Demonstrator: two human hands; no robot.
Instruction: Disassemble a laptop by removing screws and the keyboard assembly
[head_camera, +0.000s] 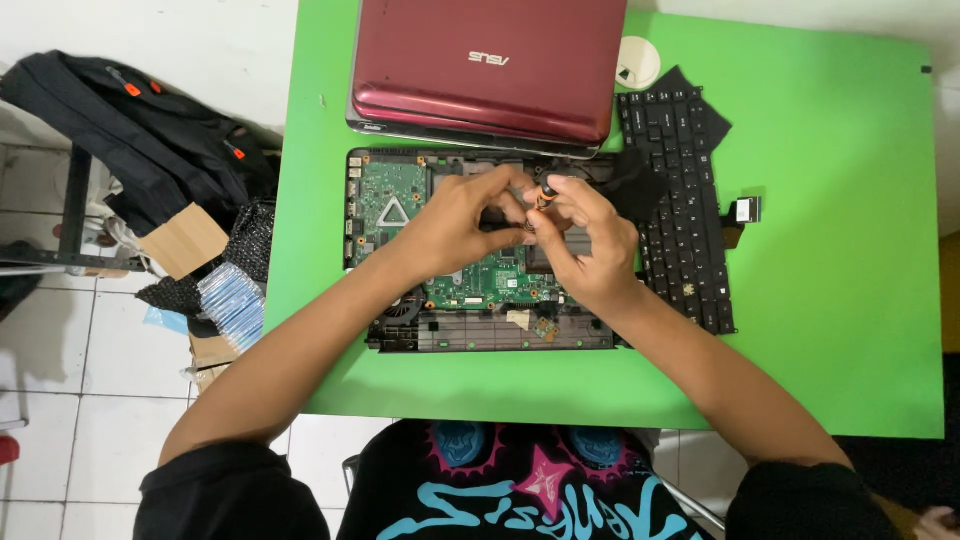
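1. Two bare hands meet over the open laptop base with its green circuit board (470, 250), as seen from the head camera. This base lies on the bright green table top (830, 300), and everything else is placed from it.
2. The left hand (455, 222) is over the middle of the base. Its fingers are curled in and pinch toward the other hand.
3. The right hand (590, 245) is just beside it, over the right part of the base. Its fingers are bent tight around a small screwdriver with an orange and black handle (545, 193).
4. The screwdriver sits between the two hands, above the middle of the base. I cannot tell if the left fingers grip it or only touch it.
5. Behind the base, touching its far edge, lies a dark red laptop lid with a shiny top (490, 65).
6. Right of the base lies a loose black flat keyboard (685, 200), tilted a little.
7. Near the far end of the keyboard is a small round white cap (637, 62).
8. Further right of the keyboard is a tiny black square part (747, 209).
9. Left of the base, off the table, a black cloth backpack (130, 120) rests by a brown cardboard box (185, 240).
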